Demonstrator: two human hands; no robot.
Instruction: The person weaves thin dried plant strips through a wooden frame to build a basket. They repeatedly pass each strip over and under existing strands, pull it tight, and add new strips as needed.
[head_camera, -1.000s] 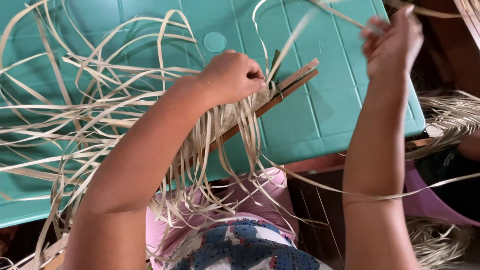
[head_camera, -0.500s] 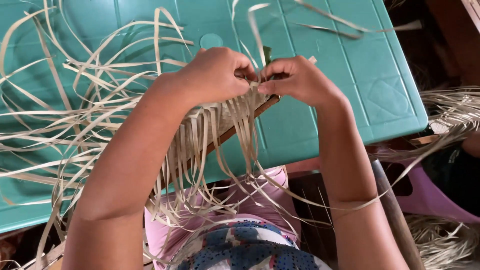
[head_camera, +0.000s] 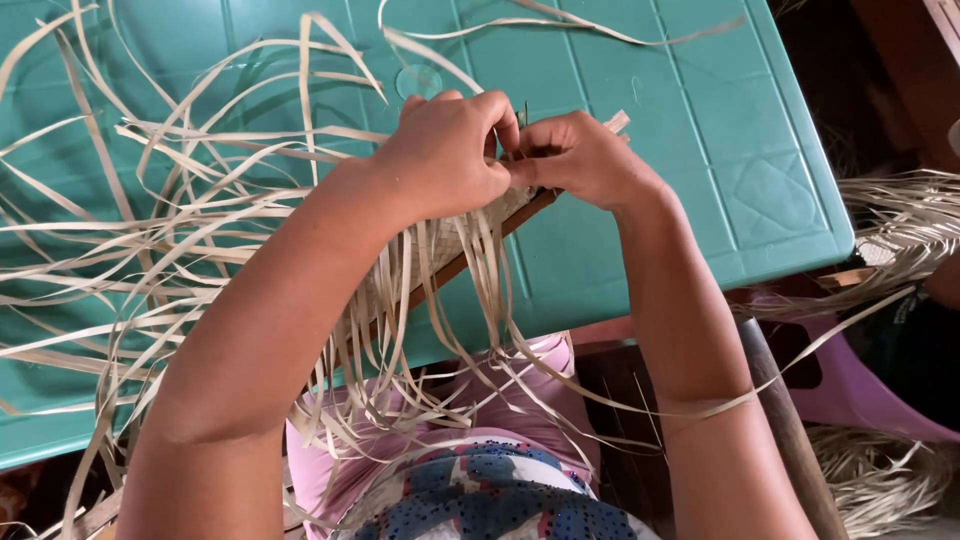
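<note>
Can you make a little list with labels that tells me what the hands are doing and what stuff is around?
left hand: pinching the pale strips over a wooden stick
right hand: touching the left hand, gripping the same strips
table: green plastic, strips spread across it
loose strips: hang off the table's near edge
pile of strips: beside the table, on the right
</note>
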